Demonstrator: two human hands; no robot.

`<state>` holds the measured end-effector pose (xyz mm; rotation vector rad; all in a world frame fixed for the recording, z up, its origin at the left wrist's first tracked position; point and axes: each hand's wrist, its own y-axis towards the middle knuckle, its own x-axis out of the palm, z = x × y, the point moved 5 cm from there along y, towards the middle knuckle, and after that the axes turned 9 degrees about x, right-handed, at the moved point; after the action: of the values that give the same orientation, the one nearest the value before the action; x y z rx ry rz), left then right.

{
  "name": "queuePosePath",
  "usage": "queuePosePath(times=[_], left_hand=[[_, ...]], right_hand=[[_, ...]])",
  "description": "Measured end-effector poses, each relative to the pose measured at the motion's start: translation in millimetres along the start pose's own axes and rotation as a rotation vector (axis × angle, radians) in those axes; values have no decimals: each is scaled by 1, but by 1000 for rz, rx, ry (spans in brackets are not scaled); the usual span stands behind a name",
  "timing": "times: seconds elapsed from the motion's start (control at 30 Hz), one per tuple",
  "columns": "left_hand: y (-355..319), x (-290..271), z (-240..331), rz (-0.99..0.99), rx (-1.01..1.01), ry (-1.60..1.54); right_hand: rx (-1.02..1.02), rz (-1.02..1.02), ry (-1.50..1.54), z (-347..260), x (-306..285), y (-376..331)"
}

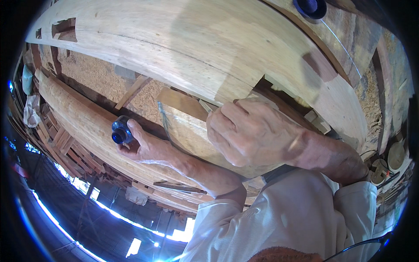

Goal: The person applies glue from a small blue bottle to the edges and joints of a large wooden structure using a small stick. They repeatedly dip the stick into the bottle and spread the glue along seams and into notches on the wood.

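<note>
My left hand (150, 146) grips a small dark blue, shiny bottle-like thing (121, 130) with a round dark end. It is held between thumb and fingers above a long rounded timber. My right hand (255, 129) is closed in a fist, knuckles up, beside a large pale curved timber (187, 39). A thin light sliver (204, 106) shows by its fingertips; I cannot tell whether the fingers hold it. Under both forearms lies a wooden block (190, 126) with clear plastic-like film along its edge.
Rectangular cut-outs (64, 29) pierce the pale timber's left end, and another opening (283, 98) lies beside my right hand. Sawdust (87, 74) covers the ground between timbers. A dark blue round object (310, 8) sits at the top right near a thin white line. Wood offcuts (65, 139) pile at the left.
</note>
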<state>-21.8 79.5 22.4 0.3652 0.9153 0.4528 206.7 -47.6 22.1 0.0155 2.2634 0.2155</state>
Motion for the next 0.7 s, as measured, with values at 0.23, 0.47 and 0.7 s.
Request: queuePosePath(times=[0.23,0.47,0.7], left_hand=[[2,0,-4,33,38,11],[12,-4,-10,82,102,2],[8,-24,-5,143,164,-60]], right_hand=[[10,102,-67,-1,-5,-14],[115,179,178,2,-19,-47],[63,178,308,1,-43,-96]])
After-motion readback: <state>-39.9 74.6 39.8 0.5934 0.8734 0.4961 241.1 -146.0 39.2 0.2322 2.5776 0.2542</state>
